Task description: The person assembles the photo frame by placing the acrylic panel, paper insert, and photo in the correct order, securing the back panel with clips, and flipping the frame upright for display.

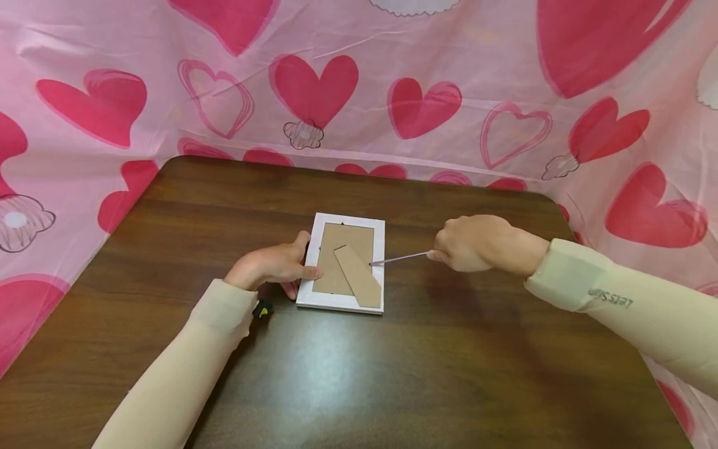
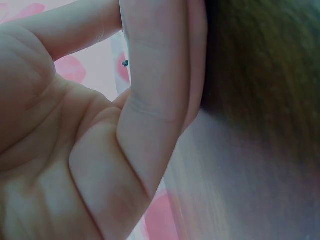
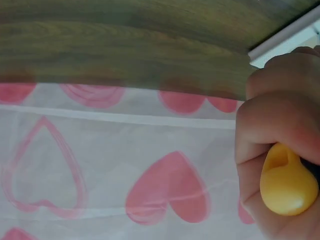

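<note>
A white picture frame [image 1: 341, 304] lies back side up on the table, with a brown backing board [image 1: 333, 274] and a slanted easel leg [image 1: 359, 277]. My left hand [image 1: 275, 265] grips its left edge, the thumb on top of the border. Close up in the left wrist view, that hand's [image 2: 100, 125] fingers are bent, the frame mostly hidden behind them. My right hand [image 1: 477, 243] holds a screwdriver [image 1: 401, 257] by its handle. Its thin metal shaft reaches the backing's right edge, at a small dark tab. The handle's rounded yellow end [image 3: 289, 185] shows in the right wrist view.
The brown wooden table [image 1: 477, 374] extends on all sides of the frame. A small black thing with a yellow mark [image 1: 262, 309] sits by the left wrist. Pink heart-patterned cloth [image 1: 364, 37] hangs behind and beside the table.
</note>
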{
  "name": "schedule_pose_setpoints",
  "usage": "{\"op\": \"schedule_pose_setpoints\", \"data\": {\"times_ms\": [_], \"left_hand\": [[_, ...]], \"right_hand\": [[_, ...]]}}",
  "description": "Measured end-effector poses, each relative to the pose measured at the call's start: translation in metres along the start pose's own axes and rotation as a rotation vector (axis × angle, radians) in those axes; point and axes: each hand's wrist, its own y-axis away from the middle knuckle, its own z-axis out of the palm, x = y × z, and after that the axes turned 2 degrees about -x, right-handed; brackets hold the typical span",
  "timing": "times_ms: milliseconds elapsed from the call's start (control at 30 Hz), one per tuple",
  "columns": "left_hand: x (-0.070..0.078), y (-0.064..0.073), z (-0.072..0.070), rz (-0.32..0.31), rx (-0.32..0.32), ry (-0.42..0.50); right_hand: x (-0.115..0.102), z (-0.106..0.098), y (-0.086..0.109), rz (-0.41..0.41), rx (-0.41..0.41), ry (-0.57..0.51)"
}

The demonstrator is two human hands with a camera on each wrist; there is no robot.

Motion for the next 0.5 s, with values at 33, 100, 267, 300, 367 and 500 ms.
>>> {"op": "schedule_pose_setpoints", "data": {"times_ms": [33, 100, 267, 300, 367, 500], "left_hand": [[0.0, 0.0, 0.0, -0.003, 0.001, -0.002], [0.001, 0.0, 0.0, -0.005, 0.002, -0.004], [0.0, -0.001, 0.001, -0.003, 0.001, -0.001], [0.0, -0.001, 0.001, -0.003, 0.0, 0.0], [-0.001, -0.001, 0.0, -0.001, -0.003, 0.005], [-0.001, -0.001, 0.0, 0.007, -0.008, 0.012]], "right_hand": [[-0.002, -0.002, 0.0, 0.013, -0.005, 0.008], [-0.006, -0.008, 0.0, 0.035, -0.019, 0.031], [-0.018, -0.023, -0.001, 0.083, -0.066, 0.085], [-0.019, -0.025, -0.002, 0.086, -0.075, 0.094], [-0.022, -0.028, -0.002, 0.095, -0.088, 0.103], [-0.027, -0.033, -0.003, 0.098, -0.103, 0.117]]}}
